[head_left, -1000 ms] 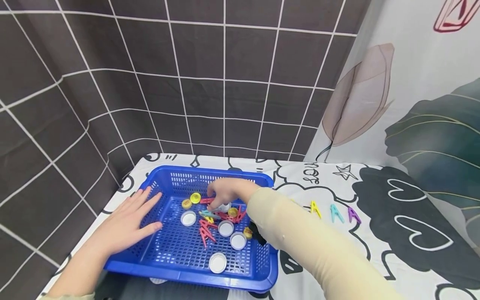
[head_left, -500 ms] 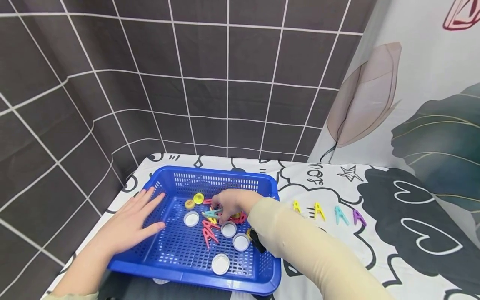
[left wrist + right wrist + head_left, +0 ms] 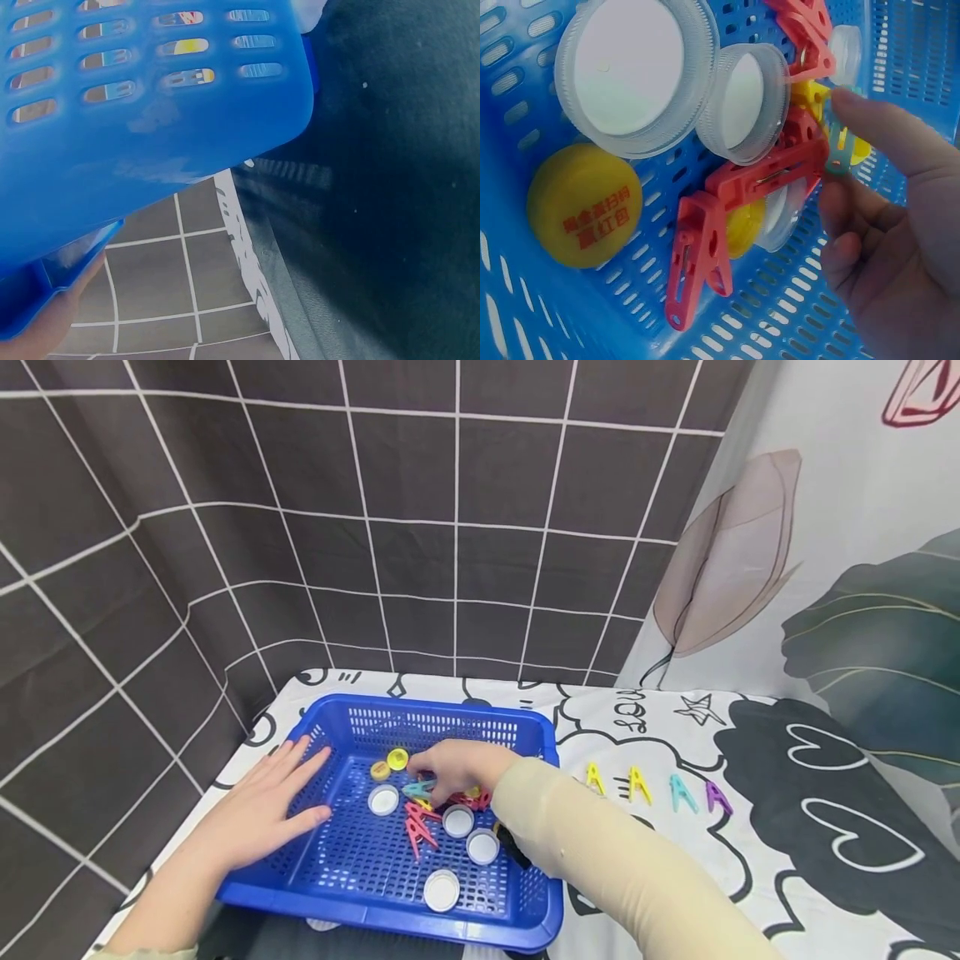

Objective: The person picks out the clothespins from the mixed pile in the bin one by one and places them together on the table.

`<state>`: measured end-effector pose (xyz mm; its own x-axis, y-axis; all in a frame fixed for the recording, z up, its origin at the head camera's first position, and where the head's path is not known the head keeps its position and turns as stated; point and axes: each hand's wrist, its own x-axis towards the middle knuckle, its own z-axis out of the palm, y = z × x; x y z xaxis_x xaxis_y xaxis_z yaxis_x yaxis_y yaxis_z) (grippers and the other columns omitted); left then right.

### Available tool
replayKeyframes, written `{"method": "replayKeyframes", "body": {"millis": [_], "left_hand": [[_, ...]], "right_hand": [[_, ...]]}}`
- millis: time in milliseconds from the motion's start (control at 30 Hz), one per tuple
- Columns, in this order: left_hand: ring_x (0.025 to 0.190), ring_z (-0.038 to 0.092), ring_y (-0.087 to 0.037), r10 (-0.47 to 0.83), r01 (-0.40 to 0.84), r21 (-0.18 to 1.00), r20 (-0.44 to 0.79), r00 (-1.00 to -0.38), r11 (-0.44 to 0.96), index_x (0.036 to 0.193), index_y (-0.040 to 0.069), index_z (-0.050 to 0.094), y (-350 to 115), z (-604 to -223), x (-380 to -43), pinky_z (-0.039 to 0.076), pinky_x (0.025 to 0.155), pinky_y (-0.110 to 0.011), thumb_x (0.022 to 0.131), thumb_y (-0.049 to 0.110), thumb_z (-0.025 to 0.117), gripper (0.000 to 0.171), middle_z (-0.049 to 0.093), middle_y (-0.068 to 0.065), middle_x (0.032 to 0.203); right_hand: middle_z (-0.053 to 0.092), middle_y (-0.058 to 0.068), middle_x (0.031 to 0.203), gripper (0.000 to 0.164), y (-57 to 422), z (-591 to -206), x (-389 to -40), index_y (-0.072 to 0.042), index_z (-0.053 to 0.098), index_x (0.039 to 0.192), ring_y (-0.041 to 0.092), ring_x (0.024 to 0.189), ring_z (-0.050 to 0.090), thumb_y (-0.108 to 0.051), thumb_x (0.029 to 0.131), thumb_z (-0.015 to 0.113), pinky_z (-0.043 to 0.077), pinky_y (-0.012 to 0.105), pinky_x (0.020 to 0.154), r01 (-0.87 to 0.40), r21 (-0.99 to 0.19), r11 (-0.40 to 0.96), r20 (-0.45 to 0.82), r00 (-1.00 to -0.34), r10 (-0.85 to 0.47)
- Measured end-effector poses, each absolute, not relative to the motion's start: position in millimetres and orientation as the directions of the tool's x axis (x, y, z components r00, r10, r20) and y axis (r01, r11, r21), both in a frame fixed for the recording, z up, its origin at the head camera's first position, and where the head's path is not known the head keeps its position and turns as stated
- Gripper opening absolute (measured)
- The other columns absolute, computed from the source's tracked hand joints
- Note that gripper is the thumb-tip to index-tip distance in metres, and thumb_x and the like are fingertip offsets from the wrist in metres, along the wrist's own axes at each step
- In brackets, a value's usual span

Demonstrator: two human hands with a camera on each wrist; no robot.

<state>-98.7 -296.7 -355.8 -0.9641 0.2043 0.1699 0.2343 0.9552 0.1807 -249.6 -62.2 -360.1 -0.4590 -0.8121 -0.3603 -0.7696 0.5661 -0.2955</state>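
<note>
My right hand [image 3: 461, 768] reaches into the blue plastic basket [image 3: 360, 910]. Between its thumb and index finger it pinches a teal clothespin [image 3: 842, 146], also seen in the head view at the left of the fingers. Red clothespins [image 3: 697, 259], a yellow clothespin [image 3: 810, 94] and clear-rimmed white caps [image 3: 630, 75] lie close around it. A yellow cap [image 3: 585, 206] with red print sits nearer the basket wall. My left hand [image 3: 258, 810] lies with fingers spread on the basket's left rim.
On the patterned cloth [image 3: 600, 860] right of the basket, two yellow clothespins [image 3: 637, 785], a teal clothespin [image 3: 682, 793] and a purple clothespin [image 3: 717, 797] stand in a row. A dark tiled-pattern curtain [image 3: 405, 560] rises behind. Yellow caps [image 3: 397, 759] lie at the basket's back left.
My right hand has lowered and shifted among the clothespins, its fingertips now closing on the teal clothespin. My left hand has stayed on the rim. The head view has shifted slightly.
</note>
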Motion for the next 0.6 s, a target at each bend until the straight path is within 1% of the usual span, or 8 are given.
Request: {"method": "replayKeyframes", "body": {"millis": [67,200,333,400,533,600], "left_hand": [[0.137,0.019,-0.043,0.208,0.237,0.174,0.171,-0.963,0.956,0.144,0.008,0.037,-297,-356,-98,0.003,0.114,-0.04,0.088,0.047,0.058,0.071,0.025,-0.024,0.149],[0.137,0.02,-0.043,0.214,0.244,0.163,0.181,-0.96,0.956,0.144,0.008,0.037,-298,-357,-98,-0.003,0.113,-0.032,0.088,0.046,0.058,0.071,0.025,-0.024,0.149],[0.137,0.02,-0.043,0.217,0.248,0.159,0.189,-0.958,0.956,0.144,0.008,0.037,-298,-358,-97,-0.005,0.113,-0.03,0.088,0.046,0.058,0.071,0.026,-0.024,0.149],[0.136,0.021,-0.043,0.22,0.251,0.16,0.19,-0.957,0.955,0.144,0.008,0.038,-298,-358,-97,-0.005,0.113,-0.03,0.088,0.047,0.058,0.071,0.026,-0.024,0.149],[0.137,0.02,-0.042,0.223,0.255,0.159,0.193,-0.956,0.954,0.144,0.008,0.037,-298,-358,-98,-0.005,0.113,-0.03,0.088,0.047,0.058,0.071,0.026,-0.024,0.149],[0.137,0.02,-0.042,0.225,0.257,0.16,0.194,-0.955,0.953,0.144,0.008,0.037,-298,-358,-98,-0.005,0.113,-0.03,0.088,0.047,0.058,0.072,0.025,-0.024,0.149]], "right_hand": [[0.059,-0.004,0.119,0.045,-64,-357,-249,-0.028,0.058,0.123,0.012,0.106,0.054,-0.023,0.081,0.073,0.044,0.03,0.091,-0.793,-0.279,0.541,-0.34,-0.445,-0.828],[0.059,-0.004,0.122,0.042,-65,-346,-248,-0.026,0.059,0.122,0.012,0.108,0.054,-0.023,0.082,0.072,0.044,0.03,0.093,-0.816,-0.269,0.513,-0.317,-0.428,-0.847],[0.056,-0.003,0.129,0.043,-63,-332,-247,-0.023,0.057,0.126,0.016,0.118,0.051,-0.025,0.084,0.07,0.041,0.031,0.098,-0.818,-0.263,0.512,-0.314,-0.43,-0.847],[0.055,-0.002,0.13,0.043,-61,-325,-248,-0.021,0.057,0.127,0.017,0.12,0.05,-0.026,0.086,0.069,0.041,0.032,0.099,-0.821,-0.256,0.51,-0.311,-0.43,-0.847],[0.057,-0.002,0.127,0.038,-52,-311,-250,-0.021,0.059,0.124,0.016,0.117,0.052,-0.025,0.087,0.067,0.042,0.032,0.097,-0.823,-0.246,0.512,-0.285,-0.444,-0.85],[0.059,-0.002,0.123,0.037,-45,-304,-252,-0.02,0.061,0.122,0.016,0.111,0.055,-0.024,0.086,0.067,0.044,0.031,0.094,-0.824,-0.244,0.512,-0.264,-0.451,-0.853]]}}
